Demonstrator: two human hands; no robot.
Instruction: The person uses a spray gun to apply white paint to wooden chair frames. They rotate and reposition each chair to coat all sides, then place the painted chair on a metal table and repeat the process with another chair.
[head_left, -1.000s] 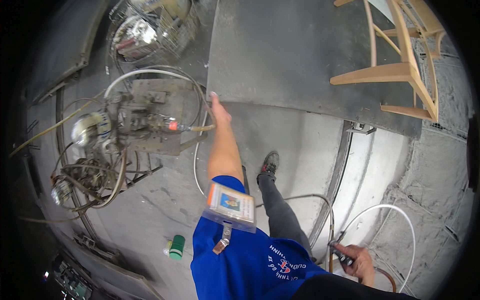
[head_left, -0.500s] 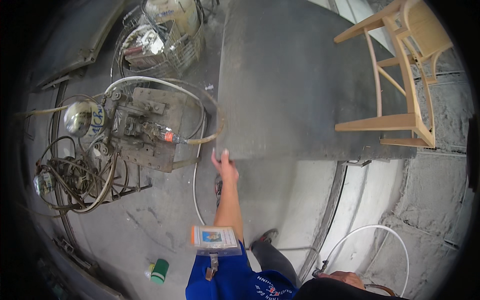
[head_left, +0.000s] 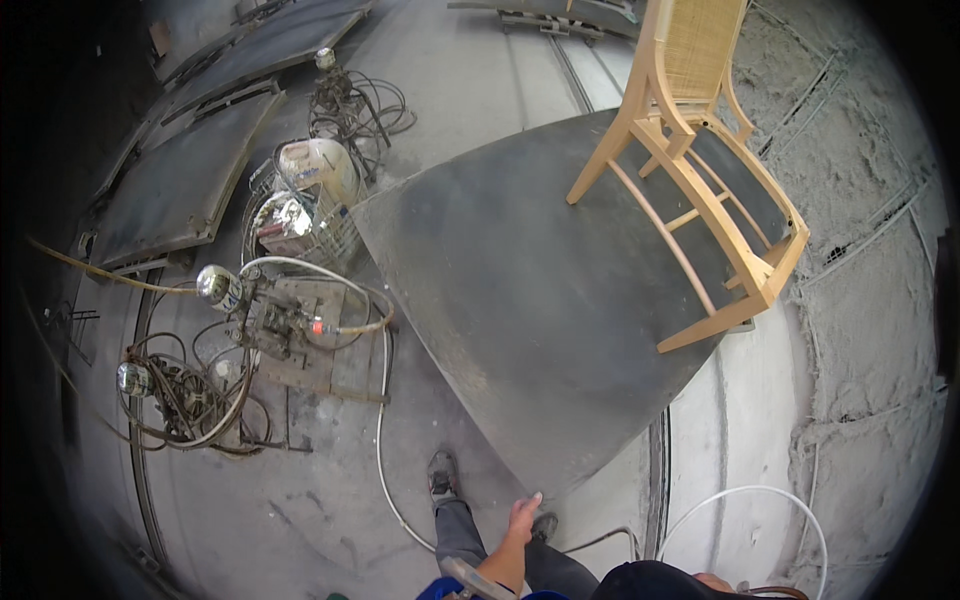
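Fingers of the left hand (head_left: 522, 516) loosely spread, empty, near the dark platform (head_left: 520, 300); wire basket (head_left: 300, 215) holding canisters.

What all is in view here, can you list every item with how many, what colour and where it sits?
Wooden chair: one, pale wood with woven back, standing on the platform, upper right.
Platform: one, dark grey flat panel, centre.
Pump unit: one, grey metal, on the floor left of the platform.
White hose: one, running from the pump unit down the floor toward the feet.
Wire basket: one, holding pale containers, above the pump unit.
Coiled hoses: a tangle, dark, far left.
Floor panels: several, dark, upper left.
White hose loop: one, lower right.
Shoes: two, dark, bottom centre.
Left hand: open, fingertips at the platform's near corner.
Right hand: barely visible at bottom edge.
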